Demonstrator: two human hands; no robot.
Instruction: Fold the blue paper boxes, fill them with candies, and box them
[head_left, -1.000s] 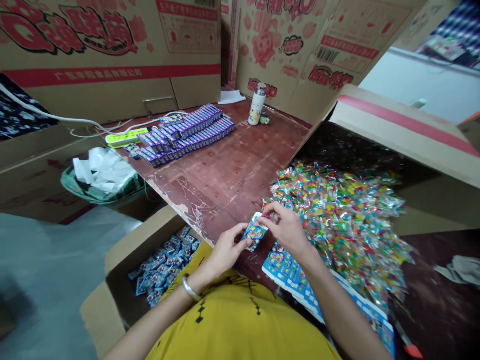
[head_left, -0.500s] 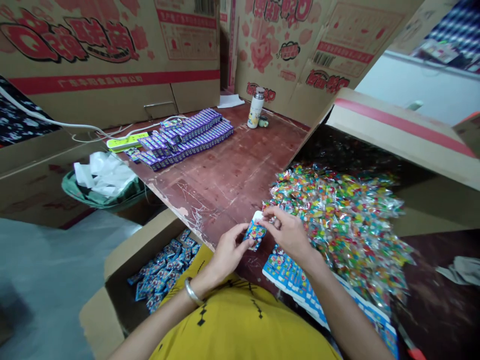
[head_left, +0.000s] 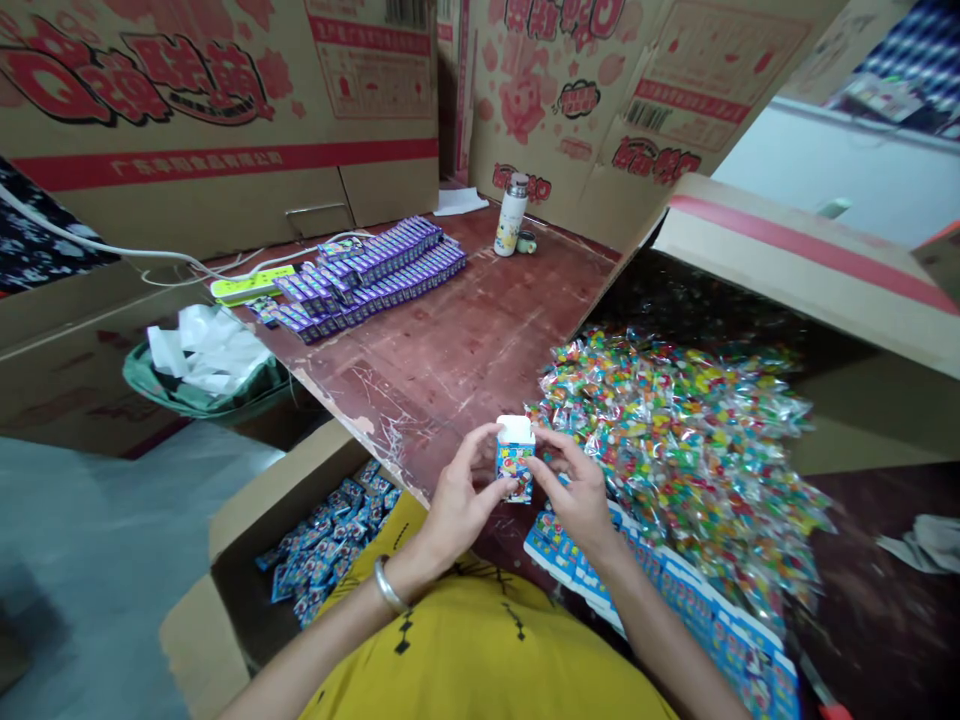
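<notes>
A small blue printed candy box is held upright in front of me, its white top flap raised. My left hand grips its left side, thumb on the front face. From the right, my right hand holds the same box with thumb and fingers. Beside my right forearm lies a row of flat blue box blanks, overlapping each other. Just past them spreads a big heap of clear candy packets with colourful sweets inside. Whether a packet is inside the held box cannot be seen.
Below left, an open carton holds several blue boxes. Purple boxes stand in rows at the back of the red-brown table, near a flask and a yellow power strip. A bin sits left.
The box has turned from tilted to upright, its flap now standing up. My right hand has shifted from the box's top down to its right side.
</notes>
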